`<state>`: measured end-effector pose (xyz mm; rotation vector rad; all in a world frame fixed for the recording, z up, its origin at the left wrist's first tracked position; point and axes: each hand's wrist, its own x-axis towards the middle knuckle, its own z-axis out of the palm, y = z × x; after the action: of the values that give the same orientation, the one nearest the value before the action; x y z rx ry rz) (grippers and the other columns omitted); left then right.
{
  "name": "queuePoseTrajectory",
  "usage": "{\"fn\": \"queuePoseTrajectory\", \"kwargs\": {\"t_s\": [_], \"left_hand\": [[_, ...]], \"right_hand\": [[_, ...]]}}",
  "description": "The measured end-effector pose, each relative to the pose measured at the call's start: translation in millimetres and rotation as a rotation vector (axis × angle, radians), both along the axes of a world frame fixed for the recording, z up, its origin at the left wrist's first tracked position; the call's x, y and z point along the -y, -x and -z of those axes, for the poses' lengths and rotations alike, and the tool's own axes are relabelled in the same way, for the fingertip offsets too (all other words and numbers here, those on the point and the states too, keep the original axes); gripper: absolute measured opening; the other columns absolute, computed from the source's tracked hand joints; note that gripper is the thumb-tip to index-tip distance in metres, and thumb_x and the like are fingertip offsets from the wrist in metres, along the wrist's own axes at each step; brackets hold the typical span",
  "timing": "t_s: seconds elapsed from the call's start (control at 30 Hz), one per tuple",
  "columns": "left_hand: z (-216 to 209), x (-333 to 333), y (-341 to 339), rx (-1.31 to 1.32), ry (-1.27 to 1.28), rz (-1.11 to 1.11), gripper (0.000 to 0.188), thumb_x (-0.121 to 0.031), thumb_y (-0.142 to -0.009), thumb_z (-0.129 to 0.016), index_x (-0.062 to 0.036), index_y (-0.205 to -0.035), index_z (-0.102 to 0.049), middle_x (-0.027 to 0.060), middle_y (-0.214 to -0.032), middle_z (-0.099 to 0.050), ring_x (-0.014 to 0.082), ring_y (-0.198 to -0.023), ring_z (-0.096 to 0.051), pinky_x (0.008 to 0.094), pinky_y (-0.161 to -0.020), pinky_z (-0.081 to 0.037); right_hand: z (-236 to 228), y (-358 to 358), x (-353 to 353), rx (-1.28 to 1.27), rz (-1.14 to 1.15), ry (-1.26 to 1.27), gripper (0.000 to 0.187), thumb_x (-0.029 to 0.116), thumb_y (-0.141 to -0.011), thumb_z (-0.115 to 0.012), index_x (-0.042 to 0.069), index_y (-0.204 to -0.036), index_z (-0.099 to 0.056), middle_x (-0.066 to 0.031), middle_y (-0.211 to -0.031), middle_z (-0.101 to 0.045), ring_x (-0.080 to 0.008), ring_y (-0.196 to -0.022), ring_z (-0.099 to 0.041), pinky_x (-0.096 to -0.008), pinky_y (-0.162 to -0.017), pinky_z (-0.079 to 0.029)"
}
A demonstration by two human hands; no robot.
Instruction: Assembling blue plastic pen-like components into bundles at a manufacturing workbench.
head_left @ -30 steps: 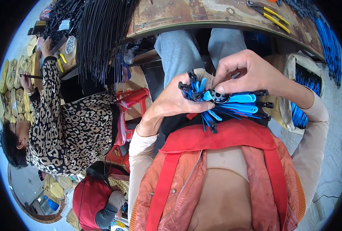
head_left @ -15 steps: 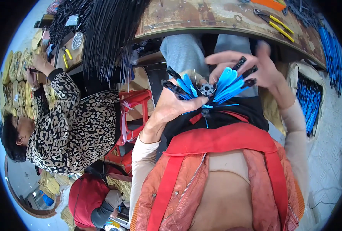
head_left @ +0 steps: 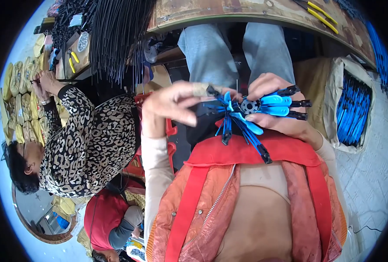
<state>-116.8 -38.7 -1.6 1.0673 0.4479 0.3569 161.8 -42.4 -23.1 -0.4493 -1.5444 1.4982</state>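
Note:
My right hand (head_left: pixel 277 114) is closed around a fan-like bundle of bright blue strips with black ends (head_left: pixel 276 100), its thumb below and fingers above a round grey notched hub (head_left: pixel 249 106). Blue strips stick out to the right, left and below the hub, and a thin metal pin stands up beside it. To the left, my left hand (head_left: pixel 170 105) is spread, thumb apart from the fingers. One of its fingers, wrapped in a beige band, reaches over the bundle's left side; whether it touches cannot be made out. The bundle is above my lap.
A worn wooden table (head_left: pixel 220 11) runs ahead, with yellow-handled pliers (head_left: pixel 320 16) on it. Long black rods (head_left: pixel 119 39) hang off at the left. A lined box of blue rods (head_left: pixel 352 109) stands at the right. A person in a patterned top (head_left: pixel 89 144) works at the left.
My right hand has come down from the side and now grips the bundle. My left hand has let go and moved left. The blue strips now spread sideways and downward.

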Motion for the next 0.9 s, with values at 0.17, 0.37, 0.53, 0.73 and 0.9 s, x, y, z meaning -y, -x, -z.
{"fn": "queuePoseTrajectory", "kwargs": {"t_s": [0.17, 0.37, 0.53, 0.73, 0.9], "left_hand": [[2.0, -44.9, -27.5, -0.081, -0.297, 0.118, 0.024, -0.007, -0.082, -0.073, 0.0008, -0.105, -0.070, 0.0079, -0.100, -0.071, 0.0141, -0.094, -0.065, 0.0277, -0.085, -0.049], [9.2, -41.0, -43.7, -0.065, -0.266, 0.017, 0.021, -0.005, -0.073, -0.081, -0.0030, -0.091, -0.072, 0.0007, -0.083, -0.070, 0.0071, -0.076, -0.061, 0.0226, -0.068, -0.048], [0.1, -26.7, -44.4, -0.171, -0.335, -0.086, 0.021, -0.003, -0.071, -0.082, -0.0027, -0.089, -0.071, -0.0002, -0.079, -0.068, 0.0062, -0.074, -0.061, 0.0221, -0.067, -0.048], [-14.0, -5.8, -49.1, -0.334, -0.143, -0.256, 0.023, -0.003, -0.070, -0.080, 0.0019, -0.086, -0.065, 0.0064, -0.085, -0.064, 0.0119, -0.079, -0.060, 0.0270, -0.070, -0.049], [-12.4, 14.5, -52.7, -0.351, -0.215, -0.358, 0.022, -0.013, -0.077, -0.077, 0.0008, -0.087, -0.063, 0.0055, -0.086, -0.064, 0.0118, -0.077, -0.059, 0.0272, -0.069, -0.048]], "right_hand": [[0.8, -0.6, 1.1, 0.024, -0.042, 0.013, 0.031, 0.008, -0.074, -0.080, -0.001, -0.100, -0.066, -0.0126, -0.097, -0.065, -0.0187, -0.089, -0.063, -0.0294, -0.078, -0.048], [0.9, -4.9, 0.7, 0.029, -0.038, 0.005, 0.031, 0.007, -0.074, -0.080, -0.001, -0.100, -0.065, -0.0124, -0.097, -0.065, -0.0183, -0.089, -0.063, -0.0295, -0.079, -0.048], [1.2, -5.1, -0.8, 0.012, -0.014, 0.017, 0.031, 0.007, -0.074, -0.081, 0.000, -0.101, -0.067, -0.0126, -0.099, -0.066, -0.0190, -0.089, -0.064, -0.0296, -0.078, -0.049], [4.4, -6.9, -8.3, -0.032, -0.083, -0.023, 0.030, 0.006, -0.075, -0.080, -0.001, -0.102, -0.068, -0.0138, -0.099, -0.067, -0.0217, -0.090, -0.065, -0.0307, -0.079, -0.049], [6.3, -10.5, -8.9, -0.027, -0.096, -0.010, 0.029, 0.005, -0.076, -0.079, 0.000, -0.102, -0.068, -0.0140, -0.099, -0.068, -0.0222, -0.090, -0.065, -0.0312, -0.079, -0.050]]}}
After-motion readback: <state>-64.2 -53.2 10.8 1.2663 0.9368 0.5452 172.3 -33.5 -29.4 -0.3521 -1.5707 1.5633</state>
